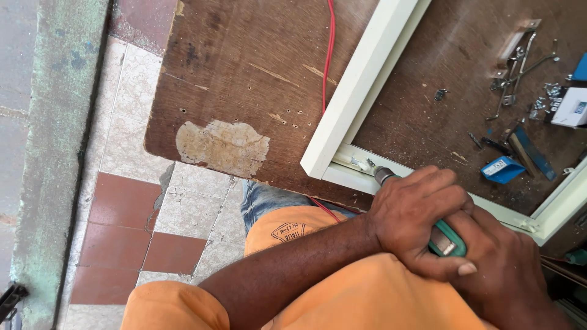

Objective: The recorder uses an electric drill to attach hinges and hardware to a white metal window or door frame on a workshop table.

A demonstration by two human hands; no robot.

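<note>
1. The worktop [244,73] is dark brown with a pale, worn patch.
2. The frame [361,79] is cream white.
3. The cable [330,49] is red.
4. The drill [443,238] is green.
5. The shirt [342,293] is orange.
6. The floor [153,201] has red and off-white tiles.
7. The small box [501,169] is blue.

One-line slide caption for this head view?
Both hands, left hand over right hand, grip a green power drill whose tip meets the corner of a white frame on a worn wooden table.
</note>
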